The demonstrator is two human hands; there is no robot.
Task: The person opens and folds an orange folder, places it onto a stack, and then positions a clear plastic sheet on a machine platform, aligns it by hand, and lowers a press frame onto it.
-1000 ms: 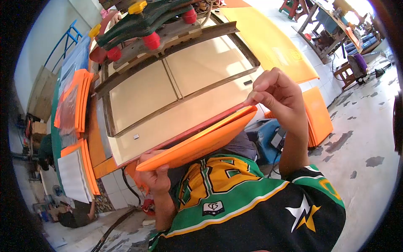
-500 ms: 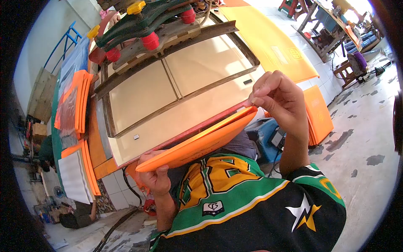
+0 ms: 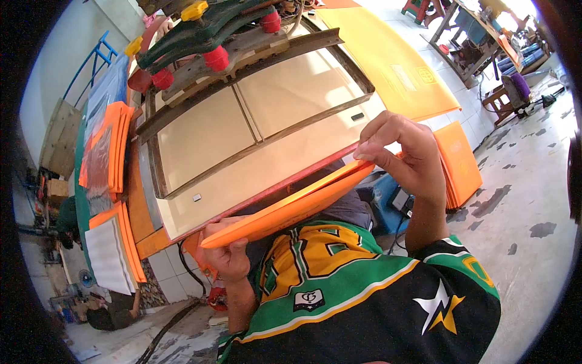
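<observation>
An orange plastic folder [image 3: 294, 206] is held edge-on above my lap, slanting up to the right. My left hand [image 3: 227, 255] is closed round its lower left end, thumb on the near side and the other fingers partly hidden behind it. At the upper right corner, the thumb and fingers of my right hand [image 3: 400, 151] pinch the folder's edge. Just beyond the folder lies the cream work surface [image 3: 224, 212] with a red front edge, carrying a dark metal frame [image 3: 260, 142].
Over the frame hangs a green machine head [image 3: 212, 36] with red cylinders and yellow knobs. Orange folders [image 3: 112, 148] are stacked at the left, more orange folders [image 3: 458, 164] at the right. A yellow sheet [image 3: 388, 67] lies behind. Another person [image 3: 115, 309] is at lower left.
My right hand has come down slightly with the folder's right corner. The gap between the folder's layers looks narrower at that end. My left hand has shifted slightly to the right.
</observation>
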